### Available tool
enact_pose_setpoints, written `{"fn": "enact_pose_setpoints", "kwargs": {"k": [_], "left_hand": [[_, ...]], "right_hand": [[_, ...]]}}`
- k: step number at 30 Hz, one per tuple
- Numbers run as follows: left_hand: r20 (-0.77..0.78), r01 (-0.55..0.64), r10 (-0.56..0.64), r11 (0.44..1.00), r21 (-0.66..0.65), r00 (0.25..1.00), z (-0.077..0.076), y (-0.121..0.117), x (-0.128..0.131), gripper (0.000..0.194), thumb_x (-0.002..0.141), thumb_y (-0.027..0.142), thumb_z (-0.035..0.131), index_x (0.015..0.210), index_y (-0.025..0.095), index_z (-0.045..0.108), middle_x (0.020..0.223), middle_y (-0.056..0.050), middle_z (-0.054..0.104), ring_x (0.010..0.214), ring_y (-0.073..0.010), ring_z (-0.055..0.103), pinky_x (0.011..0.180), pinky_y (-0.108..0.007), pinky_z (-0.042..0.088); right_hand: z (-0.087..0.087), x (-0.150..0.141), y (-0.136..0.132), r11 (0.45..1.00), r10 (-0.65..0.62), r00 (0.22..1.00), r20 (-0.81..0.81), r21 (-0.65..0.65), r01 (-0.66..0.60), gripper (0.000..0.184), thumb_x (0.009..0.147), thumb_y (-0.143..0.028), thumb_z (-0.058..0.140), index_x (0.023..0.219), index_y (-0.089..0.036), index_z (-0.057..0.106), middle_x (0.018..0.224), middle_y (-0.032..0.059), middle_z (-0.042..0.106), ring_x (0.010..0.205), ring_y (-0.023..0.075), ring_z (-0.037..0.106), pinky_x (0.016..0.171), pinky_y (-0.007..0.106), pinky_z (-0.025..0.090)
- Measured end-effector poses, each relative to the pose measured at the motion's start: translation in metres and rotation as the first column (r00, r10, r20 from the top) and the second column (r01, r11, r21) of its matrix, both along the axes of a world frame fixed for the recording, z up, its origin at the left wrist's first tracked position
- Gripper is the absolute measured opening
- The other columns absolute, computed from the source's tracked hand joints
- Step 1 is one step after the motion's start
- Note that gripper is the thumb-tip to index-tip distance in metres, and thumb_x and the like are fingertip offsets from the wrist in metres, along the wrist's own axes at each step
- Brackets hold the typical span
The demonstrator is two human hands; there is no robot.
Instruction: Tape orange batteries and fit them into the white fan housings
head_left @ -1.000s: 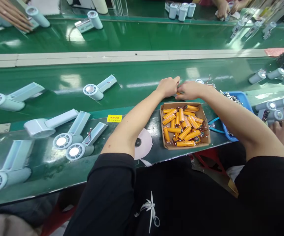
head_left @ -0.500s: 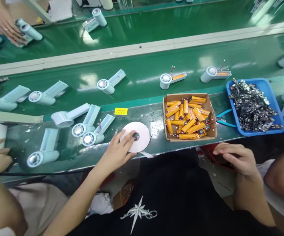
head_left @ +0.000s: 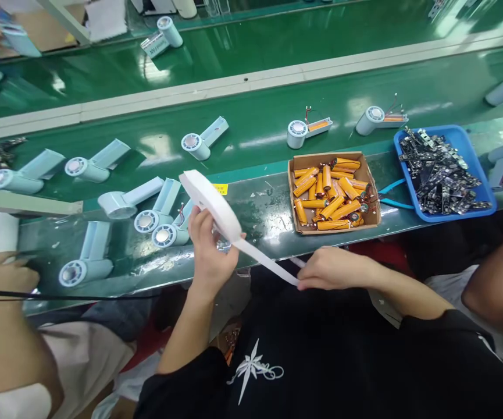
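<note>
My left hand (head_left: 213, 247) grips a roll of white tape (head_left: 213, 203), raised on edge and tilted above the bench. A strip of tape (head_left: 268, 263) runs from the roll down to my right hand (head_left: 332, 269), whose fingers are closed on its end. Left of the roll lie light-blue fan housings (head_left: 164, 234), partly hidden behind my left hand. Beyond my right hand stands a cardboard box (head_left: 292, 195) of orange battery cells (head_left: 332, 209) with wires.
A blue tray (head_left: 473, 139) of small circuit boards (head_left: 445, 174) stands at the right, blue-handled pliers (head_left: 393, 195) beside it. More fan housings (head_left: 199, 142) lie on the green belt (head_left: 251, 131). Co-workers' arms (head_left: 4, 326) reach in from both sides. A yellow label (head_left: 221, 188) lies behind the roll.
My left hand has lifted the tape roll off the bench and turned it on edge. My right hand has moved left and taken hold of the tape's loose end.
</note>
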State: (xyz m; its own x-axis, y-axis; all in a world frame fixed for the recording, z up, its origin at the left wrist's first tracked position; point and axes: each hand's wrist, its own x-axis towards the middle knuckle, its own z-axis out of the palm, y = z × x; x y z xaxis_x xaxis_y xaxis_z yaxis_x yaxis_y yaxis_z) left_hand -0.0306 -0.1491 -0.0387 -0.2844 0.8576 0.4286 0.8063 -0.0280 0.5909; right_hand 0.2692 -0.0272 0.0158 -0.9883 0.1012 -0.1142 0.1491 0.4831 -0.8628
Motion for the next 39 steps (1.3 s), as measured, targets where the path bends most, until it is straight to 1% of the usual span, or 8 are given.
{"fn": "enact_pose_setpoints", "kwargs": {"k": [3,6,12,16,21,25,33,39], "left_hand": [[-0.033,-0.007,0.008,1.0,0.017,0.999,-0.014,-0.014,0.002,0.066,0.096,0.037,0.078,0.155,0.029,0.048,0.15,-0.016,0.055,0.158,-0.0414,0.042,0.112,-0.058,0.059],[-0.17,0.076,-0.061,0.994,0.079,0.983,-0.021,-0.013,0.021,0.059,0.094,0.025,0.077,0.147,0.028,0.053,0.136,-0.014,0.064,0.151,-0.0417,0.048,0.121,-0.065,0.049],[-0.248,0.228,-0.199,0.969,0.095,0.948,-0.011,0.015,0.054,0.058,0.088,0.008,0.07,0.142,0.024,0.056,0.132,-0.014,0.069,0.142,-0.0384,0.053,0.122,-0.064,0.047],[-0.244,0.235,-0.204,0.966,0.107,0.948,-0.005,0.016,0.054,0.062,0.086,0.006,0.07,0.143,0.024,0.057,0.131,-0.014,0.069,0.143,-0.0396,0.051,0.121,-0.064,0.046],[-0.24,0.259,-0.23,0.961,0.095,0.943,-0.004,0.008,0.06,0.062,0.083,0.001,0.071,0.14,0.022,0.059,0.128,-0.014,0.071,0.139,-0.038,0.05,0.118,-0.058,0.047],[-0.262,0.308,-0.288,0.951,0.04,0.921,0.003,0.007,0.069,0.06,0.083,0.0,0.07,0.138,0.023,0.062,0.127,-0.013,0.074,0.127,-0.034,0.054,0.111,-0.051,0.047],[-0.274,0.336,-0.326,0.942,-0.013,0.905,0.014,0.009,0.079,0.065,0.085,-0.001,0.066,0.146,0.024,0.067,0.128,-0.011,0.077,0.115,-0.0304,0.057,0.103,-0.047,0.047],[-0.364,0.287,-0.281,0.957,-0.039,0.888,0.009,0.008,0.069,0.072,0.095,0.0,0.063,0.157,0.035,0.063,0.129,-0.005,0.08,0.115,-0.0299,0.056,0.109,-0.048,0.051]], "right_hand": [[0.013,0.012,0.038,0.949,-0.293,0.956,0.008,0.125,0.289,0.039,0.105,-0.054,0.072,0.119,-0.019,0.084,0.086,0.0048,0.083,0.072,0.0183,0.075,0.07,0.028,0.053],[0.024,-0.005,0.075,0.707,-0.576,0.817,-0.017,0.492,0.509,0.038,0.107,-0.047,0.068,0.13,-0.019,0.081,0.107,0.0117,0.085,0.096,0.0267,0.078,0.087,0.036,0.059],[0.023,-0.057,0.103,0.635,-0.463,0.81,0.359,0.773,0.02,0.027,0.096,-0.02,0.07,0.118,-0.012,0.084,0.119,0.0253,0.082,0.114,0.0411,0.078,0.092,0.049,0.062],[0.03,-0.025,0.112,0.706,-0.519,0.854,0.049,0.587,0.396,0.034,0.093,-0.025,0.074,0.125,-0.017,0.083,0.109,0.0132,0.084,0.098,0.0305,0.079,0.093,0.047,0.063],[0.019,0.022,0.095,0.577,-0.692,0.455,-0.561,-0.051,0.815,0.035,0.088,-0.034,0.081,0.121,-0.025,0.082,0.108,0.0065,0.08,0.094,0.0228,0.076,0.085,0.04,0.068],[-0.002,0.024,0.058,0.532,-0.583,0.291,-0.758,-0.085,0.843,0.021,0.086,-0.027,0.086,0.107,-0.031,0.082,0.111,0.0044,0.082,0.103,0.0258,0.081,0.089,0.044,0.071],[-0.017,0.019,0.017,0.481,-0.488,0.337,-0.805,0.075,0.874,0.023,0.09,-0.018,0.083,0.107,-0.033,0.082,0.117,0.0043,0.086,0.101,0.027,0.085,0.091,0.048,0.073],[-0.024,0.028,0.004,0.587,-0.795,0.459,-0.397,-0.313,0.746,0.051,0.093,-0.042,0.088,0.141,-0.033,0.076,0.15,0.0096,0.075,0.128,0.0311,0.078,0.108,0.051,0.07]]}}
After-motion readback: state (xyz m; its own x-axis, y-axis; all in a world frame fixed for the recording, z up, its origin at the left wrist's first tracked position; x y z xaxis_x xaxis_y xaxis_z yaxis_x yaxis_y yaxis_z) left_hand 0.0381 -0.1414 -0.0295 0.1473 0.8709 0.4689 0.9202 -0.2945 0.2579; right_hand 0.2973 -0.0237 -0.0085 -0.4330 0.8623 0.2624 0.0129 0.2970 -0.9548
